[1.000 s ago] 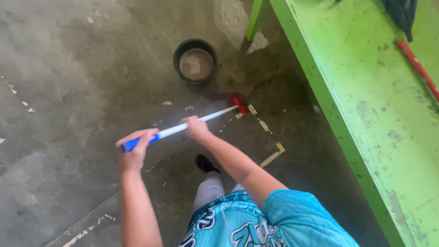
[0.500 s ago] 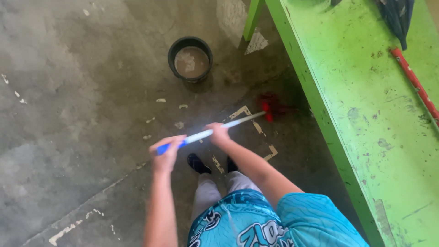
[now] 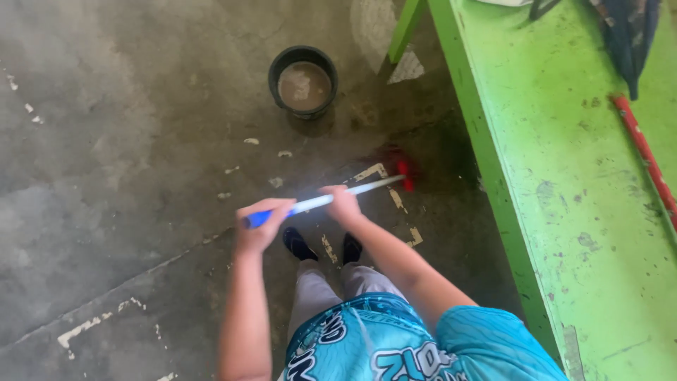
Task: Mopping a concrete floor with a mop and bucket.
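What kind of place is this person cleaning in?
Probably a workshop, shed or utility area rather than a home room. The floor is bare, stained concrete with flaking paint marks, a scuffed green bench stands alongside, and a black bucket of murky water sits nearby.

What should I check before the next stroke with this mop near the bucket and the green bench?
1. Left hand closed on the blue grip end of the mop handle: ok.
2. Right hand closed further down the white shaft: ok.
3. Red mop head down on the wet concrete floor: looks ok, though blurred.
4. Black bucket upright and apart from the mop head: ok.
5. Mop head apart from the green bench: close to its edge, contact cannot tell.
6. Black shoes behind the mop head, off its path: ok.
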